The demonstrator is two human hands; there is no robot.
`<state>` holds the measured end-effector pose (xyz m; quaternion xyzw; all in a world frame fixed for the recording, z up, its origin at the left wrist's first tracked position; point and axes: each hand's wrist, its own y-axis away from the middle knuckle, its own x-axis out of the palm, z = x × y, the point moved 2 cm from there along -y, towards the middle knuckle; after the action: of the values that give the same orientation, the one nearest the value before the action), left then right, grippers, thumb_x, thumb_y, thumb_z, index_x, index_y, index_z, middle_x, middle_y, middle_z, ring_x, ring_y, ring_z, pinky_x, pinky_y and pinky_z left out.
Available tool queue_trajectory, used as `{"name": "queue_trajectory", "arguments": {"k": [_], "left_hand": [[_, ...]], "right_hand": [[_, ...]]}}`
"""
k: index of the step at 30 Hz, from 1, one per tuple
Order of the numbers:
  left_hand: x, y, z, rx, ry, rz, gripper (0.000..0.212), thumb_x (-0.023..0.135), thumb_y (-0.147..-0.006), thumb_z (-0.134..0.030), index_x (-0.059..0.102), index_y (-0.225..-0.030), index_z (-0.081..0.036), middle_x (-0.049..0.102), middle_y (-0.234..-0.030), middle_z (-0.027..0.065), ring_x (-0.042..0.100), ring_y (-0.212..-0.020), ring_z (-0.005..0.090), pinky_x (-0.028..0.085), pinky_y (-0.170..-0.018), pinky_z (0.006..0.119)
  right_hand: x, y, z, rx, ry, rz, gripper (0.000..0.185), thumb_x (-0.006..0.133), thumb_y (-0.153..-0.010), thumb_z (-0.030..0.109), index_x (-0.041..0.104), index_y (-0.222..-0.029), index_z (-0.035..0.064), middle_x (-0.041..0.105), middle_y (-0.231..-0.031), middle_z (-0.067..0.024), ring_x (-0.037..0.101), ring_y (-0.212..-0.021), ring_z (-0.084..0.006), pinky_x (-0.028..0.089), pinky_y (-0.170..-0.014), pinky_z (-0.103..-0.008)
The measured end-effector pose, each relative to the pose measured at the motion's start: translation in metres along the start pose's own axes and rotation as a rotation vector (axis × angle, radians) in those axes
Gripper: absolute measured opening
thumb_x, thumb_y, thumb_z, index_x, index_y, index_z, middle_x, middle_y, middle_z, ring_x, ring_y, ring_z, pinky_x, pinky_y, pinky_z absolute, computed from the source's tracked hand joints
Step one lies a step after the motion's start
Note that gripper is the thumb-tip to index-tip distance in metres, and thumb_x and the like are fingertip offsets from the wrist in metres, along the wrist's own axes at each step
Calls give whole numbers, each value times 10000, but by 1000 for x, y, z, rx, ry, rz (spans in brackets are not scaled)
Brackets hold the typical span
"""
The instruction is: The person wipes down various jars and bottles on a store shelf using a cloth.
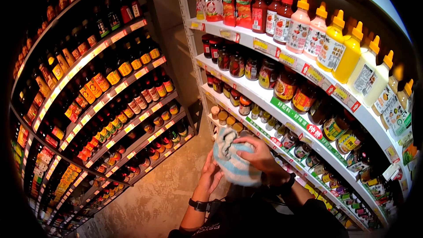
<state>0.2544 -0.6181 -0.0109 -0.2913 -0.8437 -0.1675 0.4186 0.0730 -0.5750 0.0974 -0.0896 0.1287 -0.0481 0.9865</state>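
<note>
A bunched terry cloth (238,168) with light blue and whitish stripes is held in front of my body, beside the white shelving. My right hand (256,150) grips it from above, with thumb and fingers pressed into the folds. Against the cloth's left edge is my left hand (209,175), palm turned up and fingers partly curled. The cloth covers some of those fingers, and whether they grip it cannot be told. Any object inside the folds is hidden.
White shelving (238,76) on the right carries sauce squeeze bottles (297,23), red pouches (244,3) and glass jars (286,86). Dark shelving (132,82) on the left holds rows of sauce bottles (124,64). Concrete floor (158,185) lies between them.
</note>
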Motion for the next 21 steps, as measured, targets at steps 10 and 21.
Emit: {"name": "queue_trajectory", "arguments": {"k": [10,21], "left_hand": [[-41,36,-55,123,-29,-331,367,478,-965,-156,460,-1292,11,576,-1233,132,587,-1083,231,472,-930,355],[-87,14,-97,389,-220,-373,305,541,-912,-82,551,-1192,39,625,-1124,107,598,-982,156,457,-877,277]], "right_hand": [[78,-16,14,-34,-67,33,712,683,-810,157,320,-1413,53,451,-1282,-179,449,-1185,-246,401,-981,-334],[126,-95,-42,27,-157,451,376,688,-806,93,579,-1144,-29,633,-1039,-99,566,-955,-126,454,-847,-273]]}}
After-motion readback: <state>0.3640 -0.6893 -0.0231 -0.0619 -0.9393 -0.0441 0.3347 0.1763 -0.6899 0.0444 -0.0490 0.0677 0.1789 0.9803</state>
